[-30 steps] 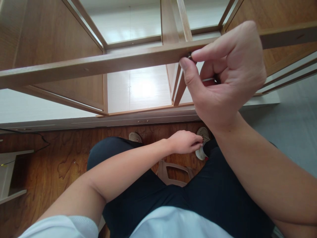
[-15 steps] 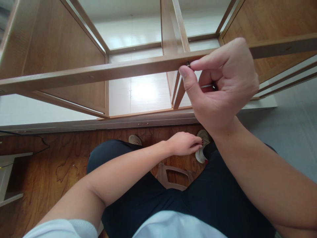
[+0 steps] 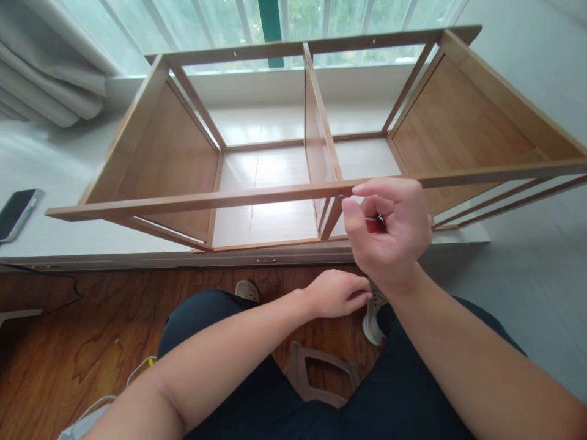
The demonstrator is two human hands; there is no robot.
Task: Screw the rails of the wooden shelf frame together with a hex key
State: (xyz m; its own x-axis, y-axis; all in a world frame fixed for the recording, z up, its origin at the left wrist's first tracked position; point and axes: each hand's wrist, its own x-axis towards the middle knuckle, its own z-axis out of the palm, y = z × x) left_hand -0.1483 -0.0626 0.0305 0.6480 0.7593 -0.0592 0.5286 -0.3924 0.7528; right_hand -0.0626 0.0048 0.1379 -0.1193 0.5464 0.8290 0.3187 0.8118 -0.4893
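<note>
My right hand [image 3: 387, 229] is at the front rail [image 3: 238, 198] of a wooden frame, its thumb and forefinger bent close together. Just left of those fingertips, a small screw head [image 3: 340, 196] shows in the rail, by the top of the middle divider [image 3: 320, 122]. The other fingers of this hand curl into the palm, and what lies inside them is too dark to make out. Lower down, between my knees, my left hand [image 3: 338, 293] hangs with its fingers bent and pressed together. Whatever it may hold is hidden.
The frame stands on a white ledge [image 3: 55, 165] before a window, with wooden side panels [image 3: 463, 116]. A phone [image 3: 18, 214] lies at left below a grey curtain [image 3: 50, 67]. A brown plastic stool [image 3: 300, 373] shows between my legs. A cable [image 3: 76, 287] hangs at left.
The view has tilted up and back, bringing the window, curtain and phone in. My right thumb and forefinger have come off the small screw. My left hand stays much the same.
</note>
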